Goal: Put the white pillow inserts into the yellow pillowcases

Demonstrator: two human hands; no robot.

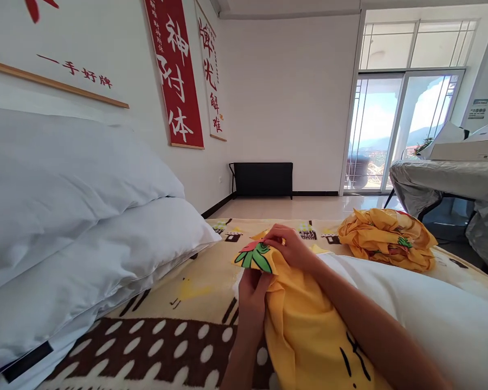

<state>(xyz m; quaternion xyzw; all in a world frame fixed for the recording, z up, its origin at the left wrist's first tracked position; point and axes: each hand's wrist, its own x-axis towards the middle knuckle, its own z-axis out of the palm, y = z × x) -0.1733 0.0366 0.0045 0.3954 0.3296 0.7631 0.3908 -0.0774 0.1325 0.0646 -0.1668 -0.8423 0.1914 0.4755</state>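
Observation:
A yellow pillowcase (305, 325) with a green and red print is partly pulled over a white pillow (431, 314) that lies on the bed in front of me. My left hand (252, 297) is closed on the pillowcase's near edge, at the pillow's corner. My right hand (289, 245) is closed on the printed corner of the pillowcase from above, with my forearm lying across the pillow.
Two white pillows (65, 227) are stacked at the left against the wall. A patterned blanket (179, 330) covers the bed. A crumpled yellow cloth (386, 238) lies at the bed's far side. A covered table (451, 181) stands at the right, glass doors behind it.

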